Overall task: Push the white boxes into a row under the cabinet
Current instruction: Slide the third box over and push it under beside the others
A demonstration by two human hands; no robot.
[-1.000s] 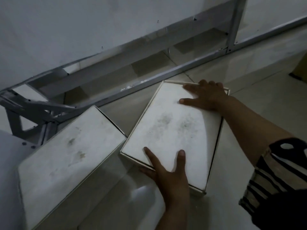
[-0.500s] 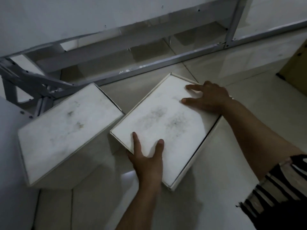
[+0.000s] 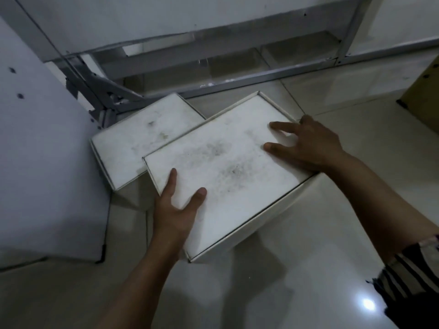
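Both hands, left (image 3: 174,216) and right (image 3: 311,144), press spread fingers on the near box (image 3: 225,167), its long axis angled toward the cabinet frame (image 3: 261,78).

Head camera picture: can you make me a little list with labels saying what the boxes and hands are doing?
place: pale tiled floor in front of a metal cabinet frame
near box: white box, dusty lid, lying at a slant
far box: second white box, beside the frame's corner, partly hidden behind the near one
left hand: thumb and a finger on the near box's lid, at its near-left edge
right hand: fingers spread on its far-right end
row: not lined up yet
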